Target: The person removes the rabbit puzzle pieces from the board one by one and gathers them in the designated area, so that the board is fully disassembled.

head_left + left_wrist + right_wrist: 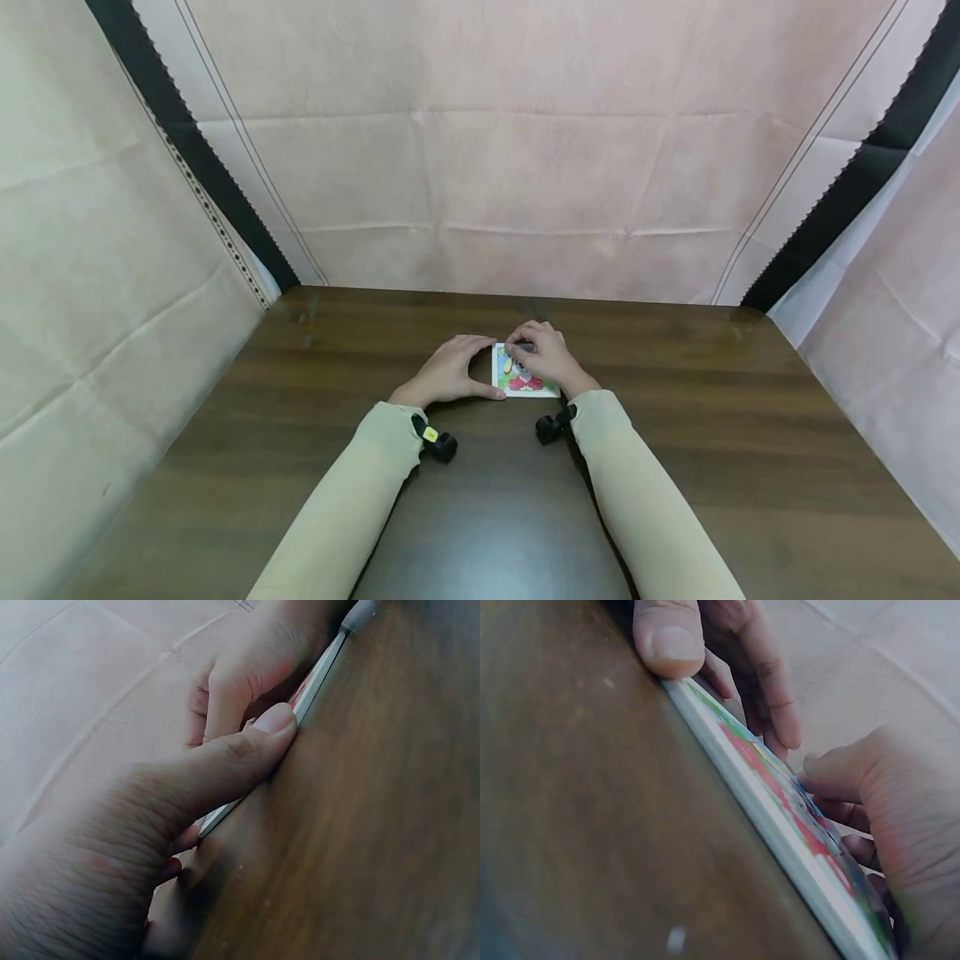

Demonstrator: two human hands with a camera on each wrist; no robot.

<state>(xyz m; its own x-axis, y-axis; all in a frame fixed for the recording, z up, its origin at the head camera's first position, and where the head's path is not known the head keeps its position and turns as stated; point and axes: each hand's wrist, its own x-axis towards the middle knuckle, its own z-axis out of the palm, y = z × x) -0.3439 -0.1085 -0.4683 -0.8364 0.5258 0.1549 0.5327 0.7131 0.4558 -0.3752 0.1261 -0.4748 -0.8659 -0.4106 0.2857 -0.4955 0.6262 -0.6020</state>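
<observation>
Inside white rim (761,817), colourful picture (522,382)

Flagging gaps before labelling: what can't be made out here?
Cartoon picture board, upper-right part: head view, covered by the right hand.
Its finer print: head view, too small.
Whether the right hand pinches anything: too small in head view, partly masked by the hand itself in right wrist view.
Board's lower right corner: right wrist view, cut off by bottom edge.
Most of its printed face: left wrist view, edge-on angle and left hand.
</observation>
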